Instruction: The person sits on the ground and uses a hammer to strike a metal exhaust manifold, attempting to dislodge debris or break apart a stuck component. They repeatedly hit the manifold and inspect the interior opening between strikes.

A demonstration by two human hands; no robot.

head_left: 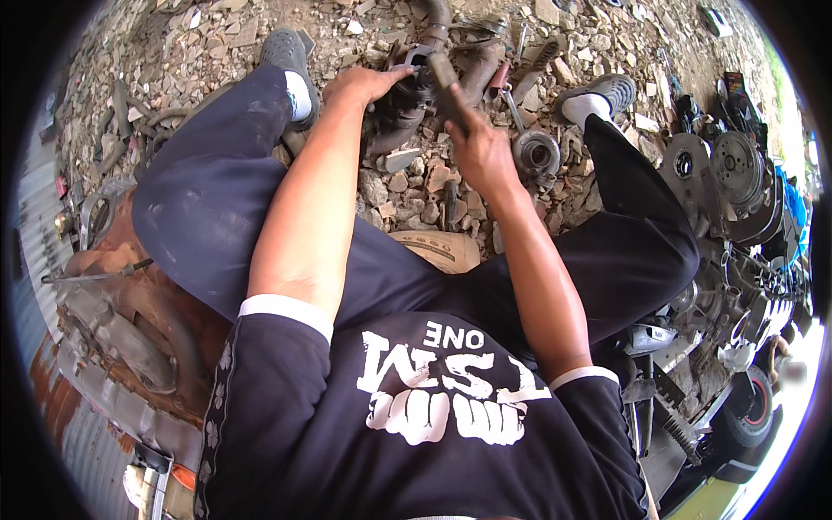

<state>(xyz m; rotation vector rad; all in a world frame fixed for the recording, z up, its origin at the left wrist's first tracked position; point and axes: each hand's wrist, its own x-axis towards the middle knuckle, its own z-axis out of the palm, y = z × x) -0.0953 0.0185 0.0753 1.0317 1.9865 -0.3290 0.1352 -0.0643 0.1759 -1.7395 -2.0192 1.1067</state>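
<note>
My left hand [364,87] grips the near-left side of a dark, rusty metal casting [400,117] that stands on the stony ground between my feet. Its index finger lies along the casting's grey top flange [416,57]. Closed around a dark hammer [451,102] is my right hand [487,156]. The hammer's brownish upper end sits at the casting's right side; whether they touch I cannot tell. Just right of that hand lies a round, snail-shaped turbocharger housing [539,154]. A curved rusty pipe [478,71] lies behind the hammer.
A wrench [513,111] and a red-handled tool [498,80] lie beyond the turbocharger housing. Metal discs [737,169] and piled machine parts crowd my right side. Large rusty castings [130,334] lie at my left, beside corrugated sheet metal [78,451]. Cardboard [438,249] lies between my legs.
</note>
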